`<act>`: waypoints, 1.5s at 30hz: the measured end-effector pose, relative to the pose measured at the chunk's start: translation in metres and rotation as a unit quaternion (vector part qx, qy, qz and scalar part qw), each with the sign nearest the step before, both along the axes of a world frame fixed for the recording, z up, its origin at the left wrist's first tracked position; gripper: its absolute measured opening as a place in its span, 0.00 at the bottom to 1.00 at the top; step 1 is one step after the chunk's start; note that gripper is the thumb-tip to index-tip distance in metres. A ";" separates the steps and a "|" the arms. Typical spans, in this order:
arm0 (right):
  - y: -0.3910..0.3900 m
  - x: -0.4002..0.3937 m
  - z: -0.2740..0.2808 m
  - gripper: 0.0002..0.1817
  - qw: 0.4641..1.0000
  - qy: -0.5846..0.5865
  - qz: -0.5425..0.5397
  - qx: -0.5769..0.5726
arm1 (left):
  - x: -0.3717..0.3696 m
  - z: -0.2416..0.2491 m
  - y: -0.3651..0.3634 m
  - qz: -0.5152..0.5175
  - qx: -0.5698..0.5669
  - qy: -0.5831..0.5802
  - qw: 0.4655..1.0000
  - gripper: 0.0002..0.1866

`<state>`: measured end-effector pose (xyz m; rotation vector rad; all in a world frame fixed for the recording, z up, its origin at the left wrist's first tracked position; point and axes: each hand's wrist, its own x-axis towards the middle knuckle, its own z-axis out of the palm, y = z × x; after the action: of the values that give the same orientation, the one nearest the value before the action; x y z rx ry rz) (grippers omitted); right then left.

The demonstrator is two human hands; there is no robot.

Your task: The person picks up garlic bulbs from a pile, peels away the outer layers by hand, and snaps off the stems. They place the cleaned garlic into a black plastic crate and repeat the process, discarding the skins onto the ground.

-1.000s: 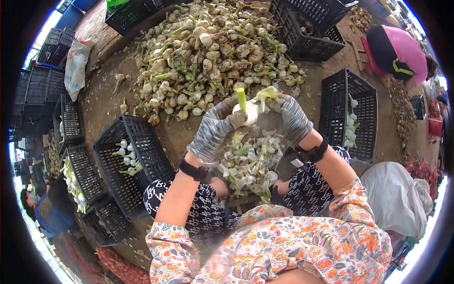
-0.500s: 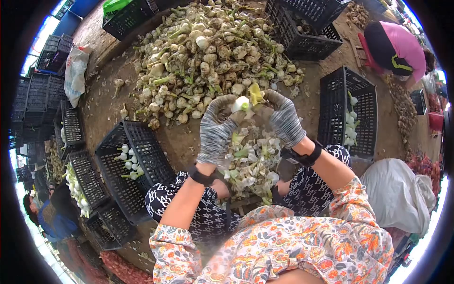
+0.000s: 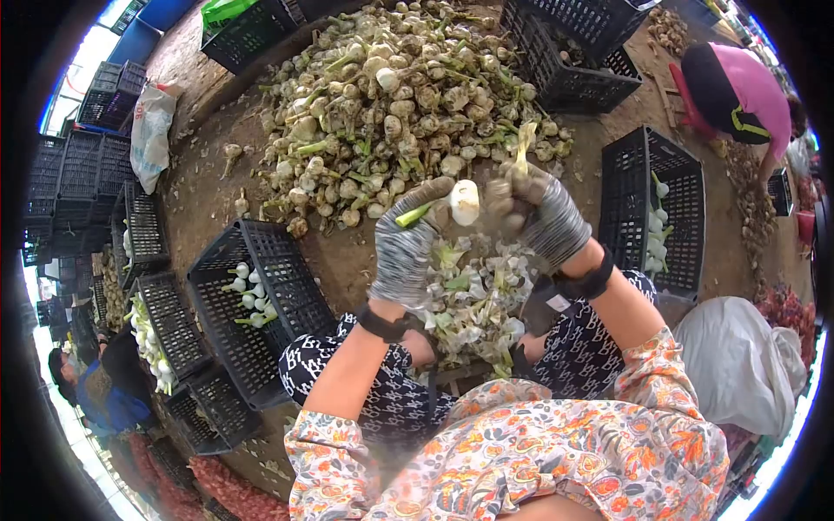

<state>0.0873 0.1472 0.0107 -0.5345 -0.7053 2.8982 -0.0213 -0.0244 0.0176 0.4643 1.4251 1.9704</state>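
Note:
My left hand [image 3: 408, 239], in a grey striped glove, is closed on a peeled white garlic bulb [image 3: 465, 203] whose green stem sticks out to the left. To its right my right hand [image 3: 547, 215], gloved and partly blurred, pinches a strip of yellowish peel [image 3: 525, 146] that points upward. The two hands are apart. Beneath them lies a heap of loose garlic skins [image 3: 473, 295] between my knees. Beyond the hands a big pile of unpeeled garlic [image 3: 395, 113] covers the ground.
Black crates with white bulbs stand at left [image 3: 256, 304] and right [image 3: 653, 208]. More crates [image 3: 569, 69] are behind the pile. A person in pink [image 3: 747, 95] bends at upper right; another in blue [image 3: 109, 391] is at lower left. A white sack [image 3: 738, 360] lies at right.
My hands have moved apart. The peel strip has come away from the bulb with my right hand, and the bulb has turned in my left hand. The whole view has shifted slightly.

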 end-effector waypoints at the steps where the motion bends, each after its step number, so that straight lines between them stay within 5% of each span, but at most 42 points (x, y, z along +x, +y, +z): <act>1: 0.009 0.002 -0.004 0.13 0.977 0.113 0.062 -0.171 | 0.000 0.003 -0.001 -0.020 0.036 -0.088 0.995 0.18; 3: 0.011 0.007 0.008 0.16 0.958 0.154 0.106 -0.219 | -0.001 0.005 -0.002 -0.027 0.097 -0.190 0.977 0.19; 4: 0.011 0.008 0.021 0.18 0.980 0.090 0.168 -0.052 | -0.003 0.002 -0.003 -0.027 0.113 -0.210 0.971 0.20; 6: 0.012 0.007 0.044 0.21 0.918 -0.047 0.274 0.283 | -0.006 0.000 -0.003 -0.012 0.093 -0.195 0.976 0.19; 8: 0.012 0.007 0.011 0.22 0.672 0.049 0.226 0.703 | -0.007 0.000 -0.001 0.013 0.024 -0.125 0.992 0.16; 10: 0.008 0.004 0.005 0.23 0.529 -0.065 0.250 0.809 | -0.006 -0.001 -0.001 0.036 -0.039 -0.069 0.996 0.14; 13: 0.000 -0.003 0.020 0.25 0.798 -0.120 0.097 0.583 | -0.004 -0.004 -0.002 0.065 -0.114 -0.006 0.991 0.12; 14: -0.010 -0.004 0.029 0.25 0.787 -0.085 0.010 0.611 | -0.002 -0.006 0.000 0.074 -0.092 -0.013 0.993 0.11; 18: -0.026 -0.008 0.009 0.23 0.728 -0.141 0.049 0.670 | 0.005 0.004 0.002 0.033 -0.105 -0.044 0.993 0.09; 21: -0.015 -0.007 0.020 0.21 0.857 -0.113 0.128 0.485 | 0.004 0.005 -0.001 0.030 -0.102 -0.061 0.992 0.09; 22: -0.012 -0.004 0.019 0.18 0.833 -0.091 0.119 0.533 | 0.001 0.002 -0.001 0.025 -0.102 -0.050 0.993 0.09; 25: -0.010 -0.002 0.035 0.16 0.892 -0.133 0.137 0.411 | -0.001 -0.005 -0.002 0.019 -0.087 0.005 0.996 0.08; 29: -0.017 -0.006 0.024 0.21 0.908 -0.098 0.040 0.405 | 0.005 0.001 0.002 0.029 -0.089 0.199 0.975 0.08; 33: -0.011 -0.007 0.018 0.23 0.801 -0.166 0.140 0.558 | 0.008 0.005 0.000 0.010 -0.107 0.240 0.965 0.10; 34: -0.008 -0.005 0.013 0.21 0.853 -0.151 0.131 0.481 | 0.009 0.006 0.000 0.007 -0.110 0.238 0.965 0.10; 38: -0.006 0.000 0.044 0.15 0.907 -0.106 0.154 0.377 | 0.007 0.005 -0.001 0.013 -0.095 0.234 0.967 0.11; 45: -0.019 -0.001 0.040 0.14 0.829 -0.117 0.071 0.543 | 0.008 0.004 -0.001 0.035 -0.143 0.329 0.933 0.12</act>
<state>0.0863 0.1284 0.0509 -0.6436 -2.2276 1.9793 -0.0137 -0.0253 0.0215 1.0108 2.1226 1.6809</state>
